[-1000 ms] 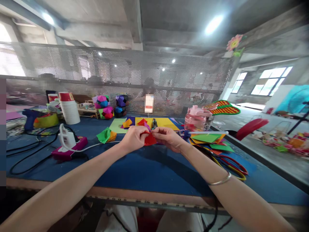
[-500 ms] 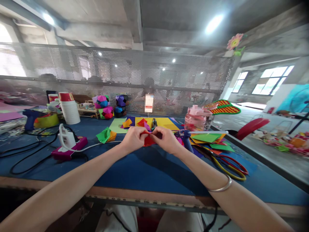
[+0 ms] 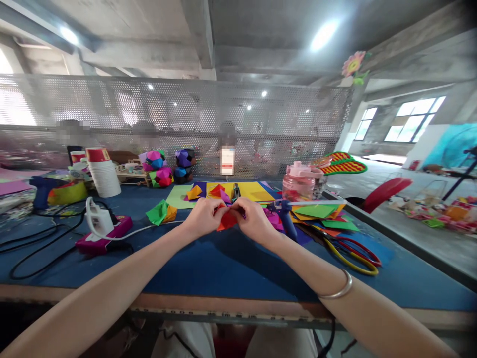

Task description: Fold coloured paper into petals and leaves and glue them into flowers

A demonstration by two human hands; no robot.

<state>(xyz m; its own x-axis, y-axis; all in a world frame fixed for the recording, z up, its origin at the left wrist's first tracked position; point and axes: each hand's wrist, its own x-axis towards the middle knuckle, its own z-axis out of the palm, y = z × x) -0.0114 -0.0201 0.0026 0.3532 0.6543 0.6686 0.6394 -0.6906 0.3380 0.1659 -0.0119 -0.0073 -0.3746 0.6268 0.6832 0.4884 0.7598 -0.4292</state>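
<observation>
A small piece of red folded paper point(image 3: 226, 220) is held above the blue tabletop between my two hands. My left hand point(image 3: 204, 217) pinches its left side, and my right hand point(image 3: 254, 217) grips the right side with fingers curled. Parts of the paper are hidden behind my fingers. Just beyond lie an orange and pink folded paper piece point(image 3: 218, 192), a small yellow-orange one point(image 3: 194, 192) and a stapler-like dark tool point(image 3: 236, 192) on yellow paper point(image 3: 255, 191). Left of my left hand sits a green and orange folded piece point(image 3: 161, 213).
A blue glue gun point(image 3: 286, 219), coloured paper sheets point(image 3: 316, 212) and scissors point(image 3: 352, 253) lie to the right, near a pink jar point(image 3: 298, 183). On the left are a purple power strip point(image 3: 104, 236), its cables and stacked paper cups point(image 3: 103, 174). A phone point(image 3: 227, 160) stands at the back.
The red paper has tilted and shows more of its face below my fingers. Both hands stay close together on it. The whole view has shifted slightly.
</observation>
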